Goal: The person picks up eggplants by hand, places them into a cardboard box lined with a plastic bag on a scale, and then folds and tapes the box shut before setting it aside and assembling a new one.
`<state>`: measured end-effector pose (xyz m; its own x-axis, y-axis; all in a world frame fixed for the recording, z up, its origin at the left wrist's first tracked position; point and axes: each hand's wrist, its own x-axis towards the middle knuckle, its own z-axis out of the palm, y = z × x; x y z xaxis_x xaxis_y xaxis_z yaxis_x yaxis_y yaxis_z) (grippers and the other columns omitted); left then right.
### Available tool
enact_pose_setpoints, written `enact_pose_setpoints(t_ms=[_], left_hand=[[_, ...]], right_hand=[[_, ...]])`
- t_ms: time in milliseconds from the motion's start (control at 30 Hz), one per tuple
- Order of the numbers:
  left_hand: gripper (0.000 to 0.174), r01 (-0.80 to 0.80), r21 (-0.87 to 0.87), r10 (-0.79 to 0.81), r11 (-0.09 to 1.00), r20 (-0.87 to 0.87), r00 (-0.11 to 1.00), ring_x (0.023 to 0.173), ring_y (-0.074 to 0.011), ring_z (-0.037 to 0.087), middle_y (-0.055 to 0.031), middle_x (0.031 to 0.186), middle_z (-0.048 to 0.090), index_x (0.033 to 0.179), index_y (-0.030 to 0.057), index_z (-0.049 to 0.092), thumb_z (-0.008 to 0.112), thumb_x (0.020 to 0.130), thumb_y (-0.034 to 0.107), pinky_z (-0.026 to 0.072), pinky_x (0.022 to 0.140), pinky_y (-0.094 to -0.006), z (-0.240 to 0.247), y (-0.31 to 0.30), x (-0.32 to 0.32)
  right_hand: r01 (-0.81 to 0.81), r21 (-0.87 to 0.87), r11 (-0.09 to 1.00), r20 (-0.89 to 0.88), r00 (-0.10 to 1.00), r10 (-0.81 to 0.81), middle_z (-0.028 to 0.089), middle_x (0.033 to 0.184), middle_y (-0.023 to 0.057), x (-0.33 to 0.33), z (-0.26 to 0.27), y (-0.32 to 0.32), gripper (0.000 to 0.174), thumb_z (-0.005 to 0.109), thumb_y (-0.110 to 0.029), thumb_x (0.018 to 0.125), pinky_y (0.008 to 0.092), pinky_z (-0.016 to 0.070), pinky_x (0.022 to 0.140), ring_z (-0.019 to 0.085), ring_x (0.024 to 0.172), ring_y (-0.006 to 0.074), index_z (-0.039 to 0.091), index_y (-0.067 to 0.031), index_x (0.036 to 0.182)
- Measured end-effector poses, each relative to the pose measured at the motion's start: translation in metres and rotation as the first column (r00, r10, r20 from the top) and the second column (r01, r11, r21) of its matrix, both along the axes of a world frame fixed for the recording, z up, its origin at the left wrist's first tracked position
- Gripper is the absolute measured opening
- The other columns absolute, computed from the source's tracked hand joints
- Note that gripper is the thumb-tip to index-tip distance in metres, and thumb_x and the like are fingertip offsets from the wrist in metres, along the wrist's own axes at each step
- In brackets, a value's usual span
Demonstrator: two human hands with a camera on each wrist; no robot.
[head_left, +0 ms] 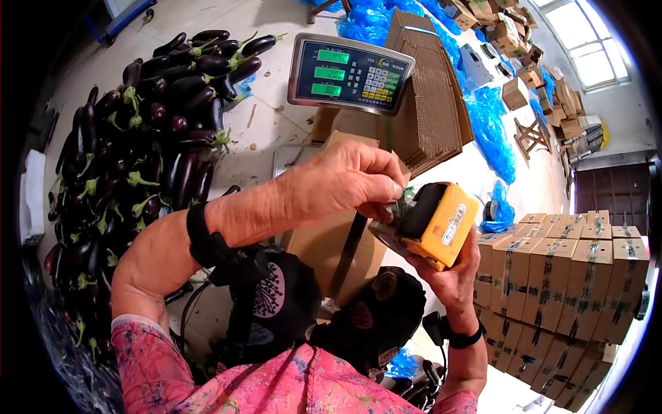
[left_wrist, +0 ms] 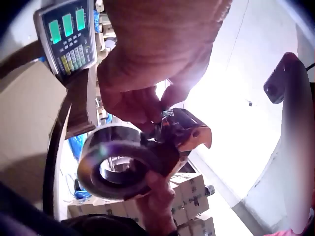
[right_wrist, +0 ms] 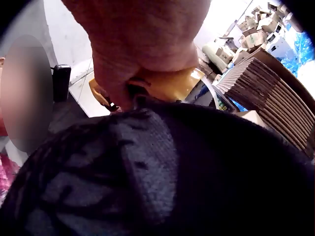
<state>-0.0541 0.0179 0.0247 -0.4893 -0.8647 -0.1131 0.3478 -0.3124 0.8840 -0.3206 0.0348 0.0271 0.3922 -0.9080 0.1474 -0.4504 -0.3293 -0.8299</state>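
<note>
In the head view my right hand [head_left: 448, 276] grips a yellow tape dispenser [head_left: 452, 228] from below. My left hand [head_left: 341, 183] reaches across with thumb and fingertips pinching the tape's loose end beside the dispenser's black roller. The left wrist view shows the big tape roll [left_wrist: 88, 169] on the dispenser, with the left hand [left_wrist: 157, 64] above it and the right hand [left_wrist: 157, 199] below. In the right wrist view the right hand [right_wrist: 147, 44] covers part of the yellow dispenser [right_wrist: 172, 84]. Below my hands stands a cardboard box [head_left: 310, 245], partly hidden by the left forearm.
A scale display [head_left: 350, 72] with green readouts stands ahead, beside a stack of flattened cartons [head_left: 431, 103]. Many eggplants [head_left: 179, 86] are heaped on the floor at left. Taped boxes [head_left: 572, 276] are stacked at right. Blue plastic sheeting [head_left: 489, 127] lies beyond the cartons.
</note>
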Motion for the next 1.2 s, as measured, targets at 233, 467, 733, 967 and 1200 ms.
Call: enact_pose_setpoints(t_ms=[233,467,733,967,1200], left_hand=[[0.025,0.046,0.126,-0.031,0.991,-0.119,0.992,0.083,-0.0137,0.069,-0.0065,0.093,0.069,0.103,0.0007,0.061,0.06,0.099,0.026,0.058,0.076,-0.0296,-0.001,0.004,0.005],[0.015,-0.058,-0.209,0.081,0.976,0.104,0.991,0.076,-0.0081,0.062,-0.0019,0.083,0.065,0.096,0.0033,0.057,0.068,0.095,0.014,0.0523,0.07,-0.0254,-0.018,0.006,0.005],[0.017,-0.057,-0.255,0.131,0.965,0.28,0.951,0.07,-0.0067,0.056,0.0002,0.077,0.058,0.093,0.0037,0.051,0.065,0.097,0.012,0.0469,0.062,-0.0244,-0.026,0.005,0.015],[0.018,-0.077,-0.095,0.084,0.992,0.068,0.994,0.067,-0.0083,0.052,0.0,0.077,0.053,0.091,0.0053,0.049,0.059,0.101,0.017,0.045,0.059,-0.0245,-0.063,0.0,0.025],[0.017,-0.313,-0.048,0.316,0.948,0.075,0.946,0.066,-0.0059,0.048,0.0029,0.075,0.048,0.094,0.0085,0.047,0.059,0.101,0.018,0.0421,0.059,-0.0236,-0.078,0.008,0.035]], right_hand=[[-0.021,0.024,0.999,0.015,1.0,0.021,0.07,0.109,0.0121,0.003,-0.004,0.0,0.075,0.091,-0.009,0.068,0.0308,0.0561,0.086,0.07,0.098,0.0173,0.049,0.0013,0.13],[-0.048,0.027,0.998,-0.046,0.998,0.049,0.071,0.108,0.0127,0.01,-0.003,-0.002,0.076,0.091,-0.011,0.067,0.0316,0.0561,0.086,0.071,0.096,0.0199,0.05,0.0004,0.13],[-0.067,0.062,0.996,-0.114,0.991,0.074,0.07,0.113,0.0131,0.013,-0.01,-0.008,0.079,0.09,-0.009,0.067,0.0355,0.0542,0.093,0.069,0.103,0.0218,0.05,-0.0008,0.134],[-0.052,0.206,0.977,-0.049,0.997,0.064,0.068,0.116,0.0137,0.029,-0.007,-0.019,0.082,0.093,-0.012,0.067,0.0342,0.0533,0.096,0.068,0.106,0.0226,0.049,-0.0004,0.136],[-0.189,-0.093,0.978,-0.361,0.921,0.144,0.071,0.108,0.0185,0.036,-0.007,-0.032,0.076,0.094,-0.022,0.067,0.0388,0.0582,0.086,0.072,0.096,0.0297,0.056,-0.0005,0.129]])
